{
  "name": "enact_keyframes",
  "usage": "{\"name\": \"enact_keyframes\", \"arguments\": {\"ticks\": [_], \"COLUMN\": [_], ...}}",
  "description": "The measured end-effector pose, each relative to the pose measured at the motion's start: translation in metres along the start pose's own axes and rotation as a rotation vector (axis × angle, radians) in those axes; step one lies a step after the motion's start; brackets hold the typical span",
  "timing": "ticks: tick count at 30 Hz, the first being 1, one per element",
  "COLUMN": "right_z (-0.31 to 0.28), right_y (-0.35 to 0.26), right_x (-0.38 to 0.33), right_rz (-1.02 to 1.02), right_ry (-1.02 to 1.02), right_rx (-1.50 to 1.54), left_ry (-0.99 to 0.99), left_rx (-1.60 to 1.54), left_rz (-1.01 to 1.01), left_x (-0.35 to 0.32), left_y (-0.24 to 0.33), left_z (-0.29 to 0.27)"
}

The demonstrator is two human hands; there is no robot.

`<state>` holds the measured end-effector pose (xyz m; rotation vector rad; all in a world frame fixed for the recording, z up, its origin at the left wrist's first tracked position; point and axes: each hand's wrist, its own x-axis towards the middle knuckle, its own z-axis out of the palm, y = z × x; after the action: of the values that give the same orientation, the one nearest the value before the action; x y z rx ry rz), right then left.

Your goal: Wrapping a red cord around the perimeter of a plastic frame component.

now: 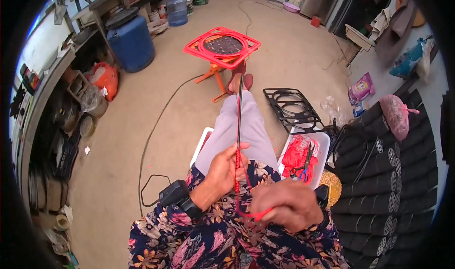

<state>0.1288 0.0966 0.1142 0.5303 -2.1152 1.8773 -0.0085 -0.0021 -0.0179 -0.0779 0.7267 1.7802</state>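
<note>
My left hand (220, 171) is closed round a thin black rod or cord (239, 112), whose near end is wrapped or knotted in red cord (237, 186). The black length runs away from me over my lap, up to a square red frame with a round dark mesh centre (222, 45). To the right, my right hand (289, 205) is closed on the loose red strand, which loops across from the wrapped end. Motion blurs this hand's fingers somewhat.
A white tray (323, 148) at my right holds tangled red cord (298, 157) and scissors (307, 162). Beyond it lie black openwork frames (291, 108). Black rolled bundles (379, 188) are stacked at far right. An orange stand (217, 79) is under the red frame. A blue barrel (131, 43) stands left.
</note>
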Motion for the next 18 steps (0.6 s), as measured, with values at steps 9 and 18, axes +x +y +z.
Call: {"name": "enact_keyframes", "arguments": {"ticks": [9, 18], "right_z": [0.008, -0.055], "right_y": [0.013, 0.060], "right_x": [0.005, 0.009], "right_rz": [-0.038, 0.392], "right_ry": [-0.067, 0.510], "right_rx": [0.116, 0.270], "left_ry": [0.010, 0.314], "left_rx": [-0.041, 0.527], "left_rz": [0.030, 0.462], "left_x": [-0.002, -0.011], "left_y": [0.003, 0.045], "left_z": [0.003, 0.001]}}
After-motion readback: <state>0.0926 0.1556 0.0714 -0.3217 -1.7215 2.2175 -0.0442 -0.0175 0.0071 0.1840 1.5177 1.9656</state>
